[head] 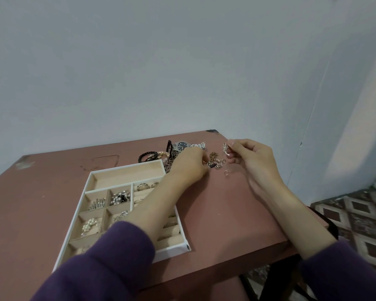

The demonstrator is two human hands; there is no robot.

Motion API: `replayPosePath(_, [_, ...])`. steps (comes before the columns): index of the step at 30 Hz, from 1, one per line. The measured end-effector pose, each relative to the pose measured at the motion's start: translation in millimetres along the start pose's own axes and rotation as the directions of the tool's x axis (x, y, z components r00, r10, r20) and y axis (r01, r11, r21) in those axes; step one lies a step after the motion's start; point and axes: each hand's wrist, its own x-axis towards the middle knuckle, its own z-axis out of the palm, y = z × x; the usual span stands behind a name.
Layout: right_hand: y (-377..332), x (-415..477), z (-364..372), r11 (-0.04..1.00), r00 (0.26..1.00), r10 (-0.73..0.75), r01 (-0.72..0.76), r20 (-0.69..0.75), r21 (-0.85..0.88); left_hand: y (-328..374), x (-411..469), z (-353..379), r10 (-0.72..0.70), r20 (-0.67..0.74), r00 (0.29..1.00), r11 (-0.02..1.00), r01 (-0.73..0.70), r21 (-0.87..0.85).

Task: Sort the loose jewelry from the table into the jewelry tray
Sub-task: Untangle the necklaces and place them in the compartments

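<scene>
- A reddish bench (215, 213) is seen from above, with a white-rimmed tray (128, 175) at 8 o'clock, its compartments already partly filled with rings, pearls and brooches.
- The loose jewelry is gathered at 12 o'clock, just beyond the tray: thin chains (216, 160), a metal watch (182, 146), black hair ties (148, 156) and a tiny ring (226, 172) lying apart at 1 o'clock.
- The left hand (191, 164) is curled down onto the chains. Its fingertips are hidden, so it cannot be told whether a chain is pinched.
- The right hand (252, 157) is raised at 2 o'clock above the bench, and a small silver piece (225, 148) is pinched between thumb and forefinger.
- The silver piece is judged light, stiff and slippery. It is best taken by its edges with the fingertips, and it could easily be dropped.
- The chains are judged limp, light and prone to tangling. One end or the clasp should be taken and drawn out slowly, so that neighbouring pieces are not dragged along.
- The watch is judged heavier and rigid, and it can be gripped at its case.
</scene>
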Motion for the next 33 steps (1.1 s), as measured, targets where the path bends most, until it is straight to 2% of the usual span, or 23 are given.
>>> replayPosePath(7, [0,0,1,1.000,1.000,-0.013,0.014,0.011,-0.016,3,0,-4,0.047,0.048,0.998,0.982,-0.055,0.183])
replayPosePath(11, [0,-1,2,0.999,0.999,-0.025,0.025,0.020,-0.038,15,-13,-10,0.177,0.108,0.978,0.861,-0.207,0.464])
replayPosePath(14, [0,-2,2,0.998,0.999,-0.022,0.024,0.025,-0.056,15,-20,-10,0.194,0.125,0.973,0.820,-0.231,0.524])
replayPosePath(16, [0,-3,3,0.997,0.999,-0.020,0.022,0.030,-0.074,9,-20,-12,0.147,0.088,0.985,0.886,-0.171,0.432])
replayPosePath(18, [0,-4,3,0.996,0.999,-0.013,0.015,0.031,-0.083,4,-20,-18,0.099,0.010,0.995,0.959,-0.098,0.265])
replayPosePath(21, [-2,-7,4,0.998,1.000,-0.005,0.007,0.028,-0.070,0,-23,-34,0.040,-0.053,0.998,0.999,-0.039,0.024])
replayPosePath(26, [-11,-11,12,0.998,0.999,-0.013,0.016,0.037,-0.064,0,-36,-60,-0.029,-0.181,0.983,0.961,-0.022,-0.275])
replayPosePath(33, [-25,-20,34,0.999,0.996,-0.012,0.015,0.092,-0.035,0,-58,-99,-0.076,-0.310,0.948,0.899,-0.069,-0.433])
